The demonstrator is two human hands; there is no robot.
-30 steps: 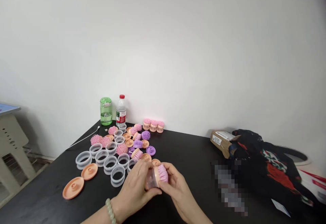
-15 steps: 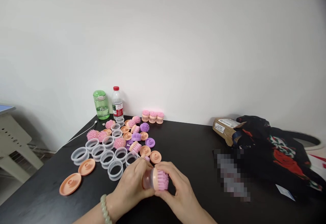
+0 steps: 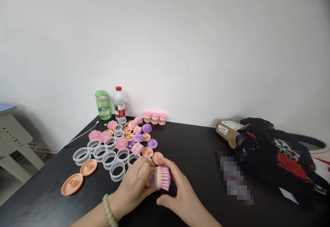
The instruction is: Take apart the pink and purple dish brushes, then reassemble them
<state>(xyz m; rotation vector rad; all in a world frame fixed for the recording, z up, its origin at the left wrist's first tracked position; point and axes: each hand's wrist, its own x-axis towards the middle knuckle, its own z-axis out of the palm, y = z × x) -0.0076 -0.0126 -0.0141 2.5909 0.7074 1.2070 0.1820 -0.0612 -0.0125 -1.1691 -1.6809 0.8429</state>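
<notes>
My left hand [image 3: 136,182], with a pale green bead bracelet on its wrist, is closed around the clear body of a small round scrub brush [image 3: 165,179]. The brush lies on its side, its pink bristles facing right. My right hand [image 3: 180,192] is open beside the bristles, thumb lowered and apart, fingers curving behind the brush head; whether they touch it I cannot tell. Left of my hands lie several clear plastic rings [image 3: 117,170], peach discs [image 3: 72,184], a purple disc [image 3: 152,144] and loose pink brush heads [image 3: 121,143].
Three brushes with pink bristles [image 3: 155,118] stand by the wall. A green bottle [image 3: 103,106] and a red-capped water bottle [image 3: 119,105] stand at the back left, near a white cable [image 3: 82,136]. A brown package [image 3: 228,132] and a black patterned bag [image 3: 278,151] lie right.
My right thumb has come away from the bristles and the right hand has opened. The brush has turned slightly in my left hand, which keeps its hold.
</notes>
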